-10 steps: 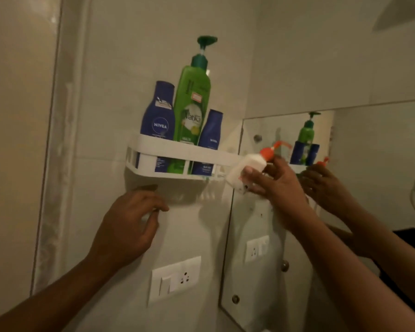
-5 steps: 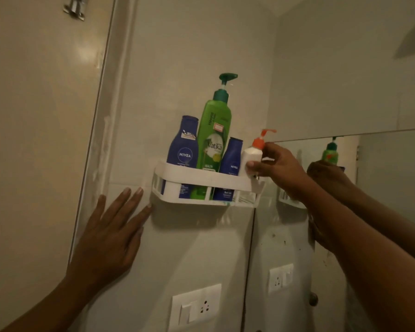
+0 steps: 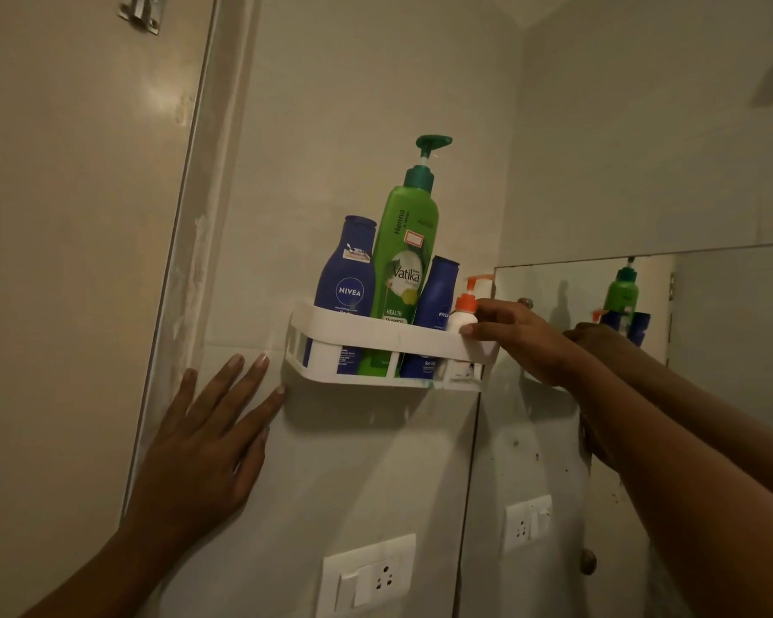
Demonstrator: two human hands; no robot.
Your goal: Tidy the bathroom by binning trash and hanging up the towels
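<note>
Pump bottle [image 3: 463, 315] is gripped by the right hand [image 3: 516, 334] in the white shelf [image 3: 376, 339], while the left hand [image 3: 206, 432] is pressed flat, fingers spread, against the tiled wall [image 3: 353, 104].

"NIVEA" on blue bottle [image 3: 347, 278], "Vatika", "HEALTH SHAMPOO" on green bottle [image 3: 405, 256]

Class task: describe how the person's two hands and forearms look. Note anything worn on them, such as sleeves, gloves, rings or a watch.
Both the left hand and the right hand are bare: no gloves, rings or watch show. Both forearms are uncovered, with no sleeve in view. Fingernails are short and unpainted.
</note>
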